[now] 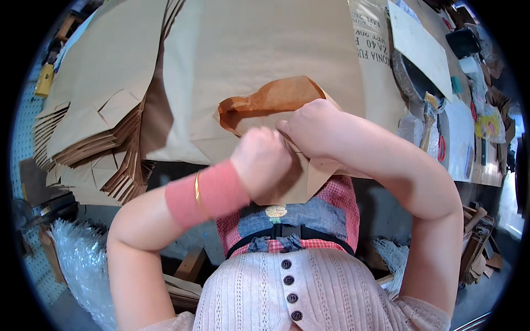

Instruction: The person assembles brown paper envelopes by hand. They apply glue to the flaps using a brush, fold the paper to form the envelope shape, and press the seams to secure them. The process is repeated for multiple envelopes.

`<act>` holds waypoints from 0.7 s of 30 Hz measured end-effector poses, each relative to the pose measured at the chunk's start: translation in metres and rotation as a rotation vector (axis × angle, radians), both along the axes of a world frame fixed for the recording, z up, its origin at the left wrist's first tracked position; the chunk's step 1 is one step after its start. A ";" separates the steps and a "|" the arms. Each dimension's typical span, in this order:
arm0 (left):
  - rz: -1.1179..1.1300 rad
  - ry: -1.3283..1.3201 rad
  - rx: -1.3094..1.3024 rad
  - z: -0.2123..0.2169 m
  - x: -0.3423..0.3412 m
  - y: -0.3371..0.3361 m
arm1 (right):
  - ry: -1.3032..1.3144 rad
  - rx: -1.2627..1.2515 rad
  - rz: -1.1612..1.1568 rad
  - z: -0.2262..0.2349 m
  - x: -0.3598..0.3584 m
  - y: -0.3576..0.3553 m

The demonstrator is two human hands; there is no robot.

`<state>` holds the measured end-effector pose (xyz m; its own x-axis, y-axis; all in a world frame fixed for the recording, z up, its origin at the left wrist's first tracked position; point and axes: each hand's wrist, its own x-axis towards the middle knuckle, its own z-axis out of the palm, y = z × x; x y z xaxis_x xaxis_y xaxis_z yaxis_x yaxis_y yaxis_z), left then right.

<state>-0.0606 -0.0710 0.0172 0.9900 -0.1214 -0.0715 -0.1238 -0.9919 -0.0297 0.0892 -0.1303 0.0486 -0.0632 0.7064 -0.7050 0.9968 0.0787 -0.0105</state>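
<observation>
A brown paper bag [270, 102] lies at the near edge of the worktable, its mouth lifted open toward the back. My left hand [260, 161], with a pink wristband and a gold bangle on the wrist, is closed on the bag's near folded end. My right hand [314, 128] presses down on the same paper just to the right, fingers curled over the fold. The bag's lower flap [314, 179] hangs off the table edge in front of my body.
A tall stack of flat brown bags [102, 127] sits at the left. Large brown sheets [265, 44] cover the table [176, 168]. A pan [411, 77] with a brush [428, 116], white sheets and small tools lie at the right. Clear plastic wrap [77, 259] lies on the floor.
</observation>
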 end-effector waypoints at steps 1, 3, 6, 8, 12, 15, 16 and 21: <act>0.054 0.162 -0.019 -0.008 0.011 0.011 | 0.014 0.010 -0.026 -0.005 0.000 0.002; 0.229 0.242 0.013 -0.020 0.024 0.023 | 0.010 -0.109 -0.074 0.008 -0.003 0.016; 0.263 0.562 0.013 -0.012 0.043 0.043 | -0.021 -0.233 -0.103 0.004 -0.012 0.025; 0.269 0.568 0.057 -0.004 0.045 0.048 | -0.058 -0.247 -0.179 -0.004 -0.008 0.017; 0.192 0.456 0.324 0.002 0.001 0.058 | -0.119 -0.103 -0.337 -0.015 0.026 -0.033; 0.303 0.724 0.284 0.005 0.015 0.056 | -0.139 -0.093 -0.307 -0.009 0.019 -0.031; 0.271 0.745 0.322 0.018 0.027 0.041 | -0.141 -0.106 -0.285 -0.007 0.015 -0.029; 0.402 0.478 0.073 -0.009 0.006 0.057 | -0.108 -0.021 -0.279 -0.020 0.015 -0.035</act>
<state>-0.0547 -0.0139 0.0087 0.8140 0.2753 -0.5115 0.2416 -0.9612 -0.1329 0.1039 -0.1650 0.0288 0.2073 0.6710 -0.7119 0.9754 -0.1974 0.0981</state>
